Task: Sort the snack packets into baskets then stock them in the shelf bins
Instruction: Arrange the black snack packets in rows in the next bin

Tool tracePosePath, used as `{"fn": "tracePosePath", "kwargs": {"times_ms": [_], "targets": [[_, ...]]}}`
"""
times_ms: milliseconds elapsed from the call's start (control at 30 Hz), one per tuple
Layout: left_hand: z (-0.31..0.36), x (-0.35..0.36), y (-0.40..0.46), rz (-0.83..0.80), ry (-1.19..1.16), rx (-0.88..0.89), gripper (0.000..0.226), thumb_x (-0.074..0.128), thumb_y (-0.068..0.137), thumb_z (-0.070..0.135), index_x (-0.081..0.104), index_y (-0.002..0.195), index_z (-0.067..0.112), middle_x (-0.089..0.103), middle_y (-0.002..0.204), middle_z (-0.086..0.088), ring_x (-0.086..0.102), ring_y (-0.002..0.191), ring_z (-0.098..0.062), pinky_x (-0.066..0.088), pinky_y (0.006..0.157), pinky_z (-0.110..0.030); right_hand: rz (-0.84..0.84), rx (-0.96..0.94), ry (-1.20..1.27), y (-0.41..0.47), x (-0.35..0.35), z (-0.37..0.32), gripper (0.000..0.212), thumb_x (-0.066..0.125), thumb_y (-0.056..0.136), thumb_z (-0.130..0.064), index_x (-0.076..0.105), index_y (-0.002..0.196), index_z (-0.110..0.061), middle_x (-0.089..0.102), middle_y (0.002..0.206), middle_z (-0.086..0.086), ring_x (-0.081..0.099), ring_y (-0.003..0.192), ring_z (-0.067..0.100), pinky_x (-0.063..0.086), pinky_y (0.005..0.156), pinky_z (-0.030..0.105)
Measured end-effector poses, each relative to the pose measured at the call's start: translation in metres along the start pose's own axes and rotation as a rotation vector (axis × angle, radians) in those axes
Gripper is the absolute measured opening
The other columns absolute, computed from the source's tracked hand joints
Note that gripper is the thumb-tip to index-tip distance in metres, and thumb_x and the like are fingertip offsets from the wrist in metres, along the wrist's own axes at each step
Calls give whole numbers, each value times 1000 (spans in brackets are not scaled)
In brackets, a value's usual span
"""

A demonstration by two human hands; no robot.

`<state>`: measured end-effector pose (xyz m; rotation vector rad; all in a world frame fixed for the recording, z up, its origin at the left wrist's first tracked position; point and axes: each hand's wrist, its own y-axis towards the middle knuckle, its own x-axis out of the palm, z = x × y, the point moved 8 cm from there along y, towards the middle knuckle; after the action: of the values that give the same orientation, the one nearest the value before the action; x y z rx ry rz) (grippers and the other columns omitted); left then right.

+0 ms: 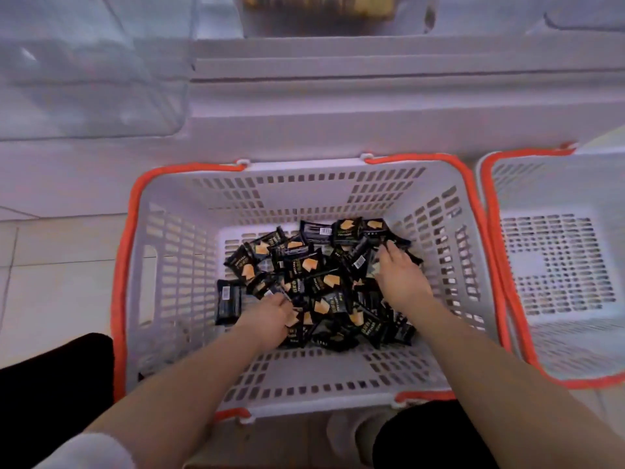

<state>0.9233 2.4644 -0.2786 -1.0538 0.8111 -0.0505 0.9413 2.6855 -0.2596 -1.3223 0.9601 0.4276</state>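
While both arms reach into the white basket point(189, 231) at frame centre, the left hand point(270, 316) curls around black snack packets point(314, 275) heaped on its floor, and the right hand point(399, 275) lies spread, fingers loose, on the pile's right side. A second basket point(554, 336) sits at right.

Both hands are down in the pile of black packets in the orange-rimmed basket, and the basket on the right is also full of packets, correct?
Not quite. The head view shows the right basket empty; both hands, left hand and right hand, are in the packets of the middle basket.
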Motion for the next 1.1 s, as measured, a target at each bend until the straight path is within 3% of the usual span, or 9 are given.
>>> {"fn": "tracePosePath", "kwargs": {"times_ms": [233,400,567,633,767,867,933,1033,1100], "targets": [[-5,11,12,58,11,9,56,46,94,16,24,145,12,23,151,-4,23,137,-22,33,109,-35,8,23,-32,24,6,11,70,52,93,-33,15,147,-7,23,151,12,26,135,31,28,108,41],[0,14,23,68,174,-9,63,49,93,28,19,147,13,26,148,-5,27,133,-23,31,105,-34,2,-47,-96,20,15,0,51,60,87,-42,47,126,-12,42,132,11,35,123,29,32,101,38],[-2,7,35,39,137,-55,45,53,91,29,42,132,16,42,134,-7,36,124,-26,34,100,-36,122,-79,501,6,3,-4,38,61,89,-29,51,119,-10,58,113,7,52,100,20,41,78,26],[0,4,36,17,-49,-6,40,57,90,30,46,126,17,50,126,-6,45,116,-23,39,91,-33,90,-17,781,0,3,-3,41,62,89,-27,48,124,-13,60,105,0,53,88,10,38,73,19],[-14,-13,21,120,-875,-76,28,66,85,25,52,108,17,62,103,5,59,91,-14,45,73,-24,32,47,1051,-9,12,-14,29,66,86,-25,51,110,-23,58,98,-11,54,95,10,41,72,13],[-14,-21,10,160,-1423,-124,22,68,83,17,54,99,24,68,96,-3,67,80,-12,55,68,-23,-111,166,1311,-16,31,-31,17,64,87,-20,54,101,-22,57,123,6,55,114,25,49,93,35],[-9,-26,8,187,-1504,-130,19,67,84,18,55,99,23,67,97,-3,66,85,-13,56,72,-24,-206,219,1472,-22,35,-45,9,56,92,-17,57,100,-20,56,127,11,61,103,23,53,86,33],[-7,-29,6,268,-1539,-196,19,68,84,20,55,98,18,65,99,-2,63,88,-15,53,74,-25,-232,238,1712,-28,29,-56,10,47,97,-28,56,96,-24,65,100,5,65,78,16,53,68,25],[-7,-28,3,303,-1469,-234,23,71,81,22,56,97,16,65,96,-3,62,87,-18,52,76,-29,-187,143,1670,-29,20,-57,6,52,94,-31,55,94,-26,65,94,-3,66,75,6,52,64,19]]}}
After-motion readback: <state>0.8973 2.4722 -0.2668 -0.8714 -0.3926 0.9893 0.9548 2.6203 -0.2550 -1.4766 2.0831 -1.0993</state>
